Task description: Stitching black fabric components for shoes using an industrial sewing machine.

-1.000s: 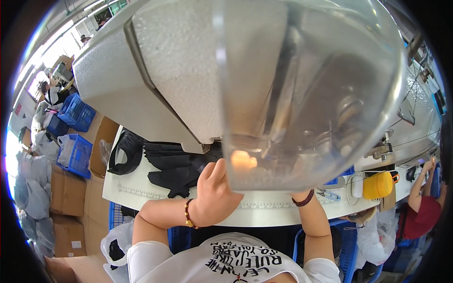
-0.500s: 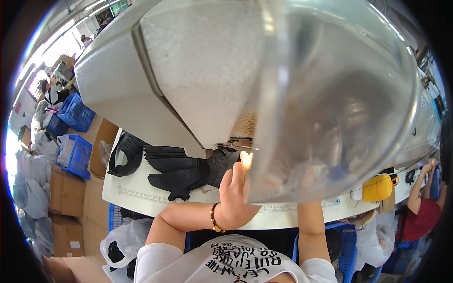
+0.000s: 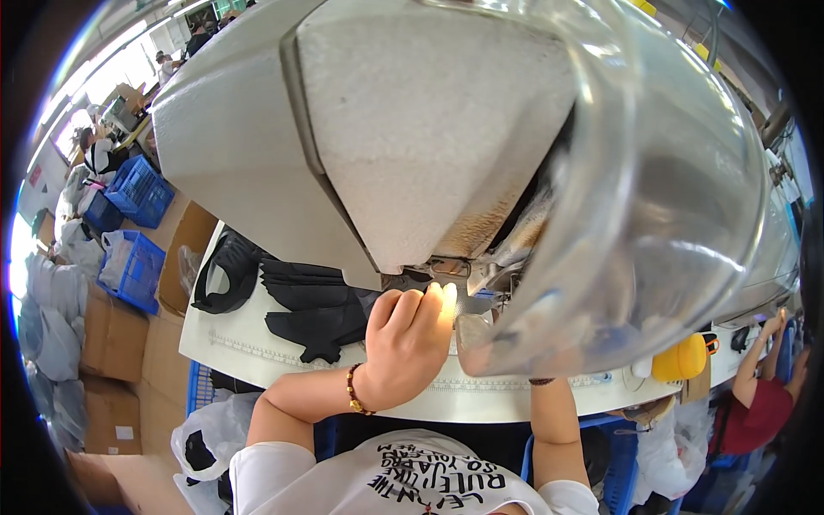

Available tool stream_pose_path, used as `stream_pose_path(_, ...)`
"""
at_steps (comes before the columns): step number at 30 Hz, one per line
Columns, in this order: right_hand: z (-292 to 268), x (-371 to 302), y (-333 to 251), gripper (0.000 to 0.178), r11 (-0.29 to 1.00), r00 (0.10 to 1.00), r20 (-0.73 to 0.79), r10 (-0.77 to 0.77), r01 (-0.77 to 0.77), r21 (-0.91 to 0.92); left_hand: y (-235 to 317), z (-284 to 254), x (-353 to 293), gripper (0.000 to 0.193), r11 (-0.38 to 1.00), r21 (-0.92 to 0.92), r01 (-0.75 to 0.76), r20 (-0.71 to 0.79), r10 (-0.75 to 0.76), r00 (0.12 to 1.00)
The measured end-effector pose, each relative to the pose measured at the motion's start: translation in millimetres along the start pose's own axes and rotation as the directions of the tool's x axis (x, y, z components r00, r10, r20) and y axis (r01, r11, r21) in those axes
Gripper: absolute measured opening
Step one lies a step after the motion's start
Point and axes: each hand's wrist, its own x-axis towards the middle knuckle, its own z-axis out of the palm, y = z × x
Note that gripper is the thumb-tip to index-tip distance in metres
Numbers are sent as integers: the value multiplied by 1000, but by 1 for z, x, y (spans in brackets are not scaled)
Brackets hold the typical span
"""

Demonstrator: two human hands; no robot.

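Note:
A pale sewing machine head point(image 3: 429, 137) fills the upper middle. Beneath it my left hand point(image 3: 405, 339), wearing a beaded bracelet, is closed with fingers curled at the lit needle area. It seems to pinch the near edge of a black fabric piece point(image 3: 365, 299), mostly hidden behind the knuckles. Left of the hand, layered black fabric parts point(image 3: 309, 313) lie spread on the white table point(image 3: 245, 356). My right hand point(image 3: 551, 364) is behind the bulging clear plastic shield point(image 3: 669, 215); its fingers cannot be made out.
A curved black band point(image 3: 225, 273) rests at the table's left end. A ruler strip point(image 3: 257, 345) runs along the front edge. A yellow object point(image 3: 680, 357) sits at right. Blue crates point(image 3: 133, 270), cartons point(image 3: 116, 339) and plastic bags stand around. A person in red point(image 3: 755, 412) works at far right.
My left hand has shifted left and turned, its fingers now curled over, hiding more of the black fabric. The view has moved slightly, showing more of the machine beside the clear shield.

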Motion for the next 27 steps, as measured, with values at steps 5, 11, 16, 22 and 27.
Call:
stream_pose_path(5,-16,10,-40,18,992,995,81,57,-47,-113,-2,-4,-4,35,999,54,1,6,-2,1000)
stream_pose_path(11,-19,11,-53,24,964,991,130,-2,37,-265,0,-5,-5,36,993,118,15,66,-23,998)
stream_pose_path(16,-7,-6,-57,37,791,956,271,-114,253,-557,6,2,-3,35,1000,31,6,-19,-6,1000)
stream_pose_path(22,-3,-2,-79,27,833,979,78,-190,203,-515,-2,2,-4,31,1000,-8,-23,-32,23,999)
stream_pose_path(27,-1,1,-87,30,902,988,99,-115,146,-406,-15,-4,-2,28,993,-72,-92,61,97,993)
